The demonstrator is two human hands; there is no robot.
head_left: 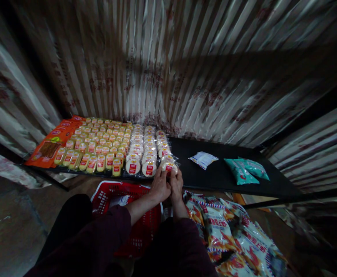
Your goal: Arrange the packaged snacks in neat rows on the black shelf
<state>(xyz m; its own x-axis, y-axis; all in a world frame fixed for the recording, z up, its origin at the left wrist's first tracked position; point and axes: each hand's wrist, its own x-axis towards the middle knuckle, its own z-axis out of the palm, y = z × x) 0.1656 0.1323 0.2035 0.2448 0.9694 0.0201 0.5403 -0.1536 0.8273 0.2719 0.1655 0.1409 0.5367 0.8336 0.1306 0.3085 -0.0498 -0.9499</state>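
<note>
Fingers of left hand and right hand are gripping a round, white, plastic-wrapped biscuit at near side of flat, black shelf.

Pale, pleated sheeting with dark red print is hanging behind long black shelf, closing in both ends. Dark bars are slanting upward at left and right. Brownish floor is showing below, greyish line crossing it. Dim light is glinting off folds, shadow filling corners.
</note>
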